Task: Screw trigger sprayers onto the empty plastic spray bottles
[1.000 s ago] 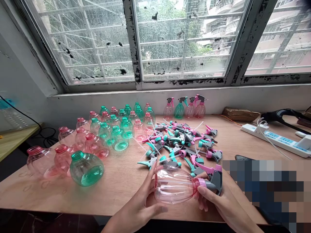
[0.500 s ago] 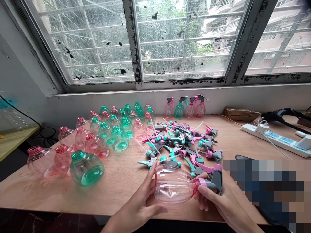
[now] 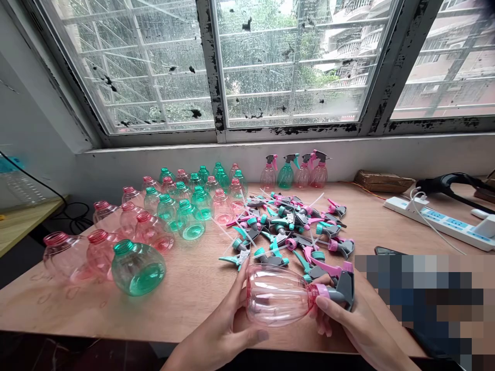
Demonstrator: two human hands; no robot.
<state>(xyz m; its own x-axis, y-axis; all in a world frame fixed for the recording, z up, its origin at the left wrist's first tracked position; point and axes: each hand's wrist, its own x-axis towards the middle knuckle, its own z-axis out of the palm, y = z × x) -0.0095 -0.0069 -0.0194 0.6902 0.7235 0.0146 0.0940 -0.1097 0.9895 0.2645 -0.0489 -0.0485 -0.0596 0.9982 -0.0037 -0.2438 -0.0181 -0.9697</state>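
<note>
Front edge: the wooden table (image 3: 181, 309) is ending just below the hands, and both arms are reaching in across that edge.
Working room: tabletop wood is showing between the nearest green bottle (image 3: 139, 270) and the left hand; ahead, the heap of spray heads (image 3: 290, 244) is lying close behind the fingers.
Left hand (image 3: 224, 325): it is cupping the base loosely, fingers half curled behind it, thumb lying just below; how firmly the hidden fingers are pressing I cannot tell.
Right hand (image 3: 350, 320): it is pinching the collar closely between thumb and fingers, the wrist coming in from the lower right.
Held pieces: one pink bottle (image 3: 276, 299) is lying sideways between the hands, above the table's near part; one grey-and-pink spray head (image 3: 342, 288) is sitting at its neck, trigger pointing away from the person.
Headless bottles: about two dozen, pink and green mixed, are standing at left, overlapping too much for an exact count.
Topped bottles (image 3: 317, 176): four are standing by the wall, three pink and one green.
Right side: one power strip (image 3: 436, 219) and one brown packet (image 3: 382, 182) are lying there.
</note>
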